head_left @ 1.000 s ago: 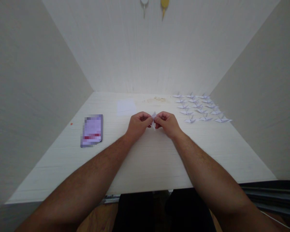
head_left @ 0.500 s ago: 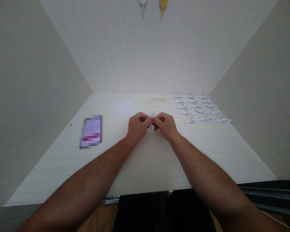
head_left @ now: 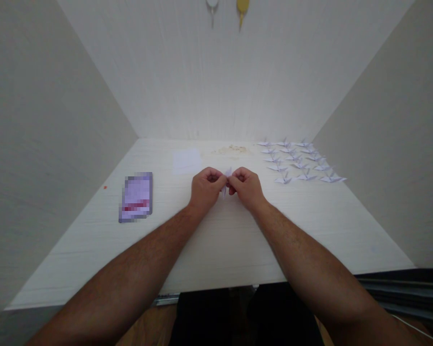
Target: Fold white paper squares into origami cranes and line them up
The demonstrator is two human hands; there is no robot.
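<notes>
My left hand (head_left: 205,188) and my right hand (head_left: 248,187) meet over the middle of the white table (head_left: 216,250). Both pinch a small pale lilac folded paper piece (head_left: 226,179) between thumb and fingers. The paper sticks up a little between the two hands, and most of it is hidden by my fingers. Both hands are closed on it.
Several finished folded paper cranes (head_left: 299,161) lie in rows at the back right of the table. A flat sheet of pale paper (head_left: 186,160) lies behind my hands. A blurred purple pack (head_left: 136,196) lies at the left. Walls close in on three sides.
The hands have shifted slightly left and the paper between them has turned a little; the grip stays the same.
</notes>
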